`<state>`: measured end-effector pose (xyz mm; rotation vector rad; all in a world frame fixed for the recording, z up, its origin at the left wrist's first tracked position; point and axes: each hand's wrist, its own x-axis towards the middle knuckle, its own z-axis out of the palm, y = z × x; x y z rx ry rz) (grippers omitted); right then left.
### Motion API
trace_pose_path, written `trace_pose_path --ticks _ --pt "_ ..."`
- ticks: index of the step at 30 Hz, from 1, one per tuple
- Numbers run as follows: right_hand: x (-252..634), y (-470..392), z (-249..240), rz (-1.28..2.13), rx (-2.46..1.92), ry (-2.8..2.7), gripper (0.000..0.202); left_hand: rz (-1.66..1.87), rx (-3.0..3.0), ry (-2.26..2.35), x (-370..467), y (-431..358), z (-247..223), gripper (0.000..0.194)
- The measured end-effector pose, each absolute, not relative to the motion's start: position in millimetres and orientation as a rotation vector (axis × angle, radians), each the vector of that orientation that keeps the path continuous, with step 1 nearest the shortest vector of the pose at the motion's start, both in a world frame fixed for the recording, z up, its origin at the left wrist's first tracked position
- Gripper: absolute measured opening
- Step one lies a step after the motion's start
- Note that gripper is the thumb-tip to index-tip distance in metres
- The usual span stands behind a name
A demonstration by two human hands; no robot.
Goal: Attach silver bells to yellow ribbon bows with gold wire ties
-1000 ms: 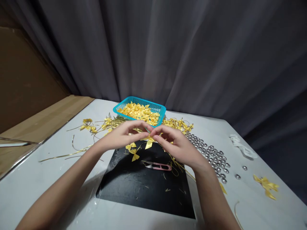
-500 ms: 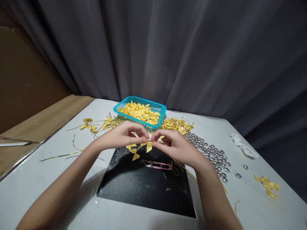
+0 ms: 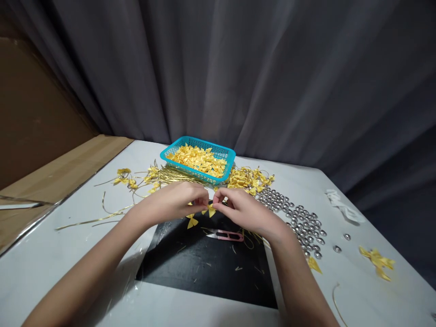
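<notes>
Over the far part of a black mat (image 3: pixel 204 268), my hands are held close together. My right hand (image 3: pixel 243 209) pinches with thumb and forefinger at a small yellow ribbon bow (image 3: pixel 211 210). Just left of it, my left hand (image 3: pixel 182 200) has its fingers closed; what lies between them is too small to make out. A second yellow bow (image 3: pixel 192 221) hangs or lies below the left fingers; which one I cannot tell. On the mat beneath the hands are thread snips (image 3: pixel 230 235) with pink handles, beside thin gold cord.
A blue basket (image 3: pixel 229 165) filled with yellow bows stands at the back, gold cords (image 3: pixel 177 175) and a bow pile (image 3: pixel 248 178) beside it. Several silver round pieces (image 3: pixel 306 227) are spread on the right. Farther right lie yellow ribbon (image 3: pixel 377 262) and crumpled white material (image 3: pixel 344 206).
My left fingers have curled inward and drawn slightly back from the bow, which sits slightly lower. My right hand has shifted slightly left. The snips stay in place.
</notes>
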<state>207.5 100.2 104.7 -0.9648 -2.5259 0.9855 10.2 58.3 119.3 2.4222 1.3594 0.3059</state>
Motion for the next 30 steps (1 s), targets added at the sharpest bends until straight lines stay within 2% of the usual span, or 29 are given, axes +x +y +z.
trace_pose_path --ticks 6,16,25,30 --pt "211 101 108 1.061 -0.892 -2.582 0.011 0.315 2.514 1.319 8 55 120 0.02" --pt "215 99 113 1.237 -0.874 -2.41 0.014 0.431 2.316 1.25 0 60 121 0.025" --pt "215 99 110 1.272 -1.001 -2.379 0.009 0.497 2.34 1.196 6 65 114 0.024" --pt "211 98 111 1.228 -0.95 -2.424 0.014 0.479 2.364 1.212 3 62 115 0.027"
